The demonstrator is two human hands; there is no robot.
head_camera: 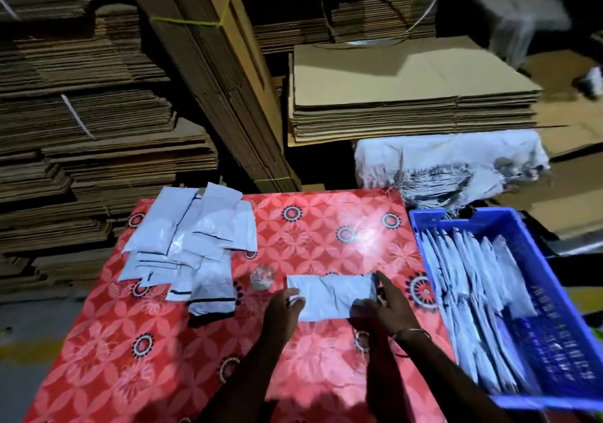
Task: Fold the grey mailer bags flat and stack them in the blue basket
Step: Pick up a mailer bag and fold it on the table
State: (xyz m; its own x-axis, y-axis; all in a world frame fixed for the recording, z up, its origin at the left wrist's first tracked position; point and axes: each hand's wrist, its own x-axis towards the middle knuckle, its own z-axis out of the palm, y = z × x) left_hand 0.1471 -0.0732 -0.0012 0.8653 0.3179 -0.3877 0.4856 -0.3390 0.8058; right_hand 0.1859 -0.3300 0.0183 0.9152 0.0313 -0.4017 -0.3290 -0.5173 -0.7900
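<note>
Flat grey plastic mailer bag [329, 295] near table's [326, 227] right edge, pinched at both ends by left hand [282, 305] and right hand [385, 305], seemingly for folding; blue plastic basket [535, 292] alongside, part-filled.

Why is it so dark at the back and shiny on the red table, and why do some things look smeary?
Head view: light falls mostly on the red tablecloth, which glares pale in the middle; the cardboard stacks behind sit in gloom; the blue basket and both hands, left hand and right hand, are smeared by motion; the wide lens bends the edges.
</note>
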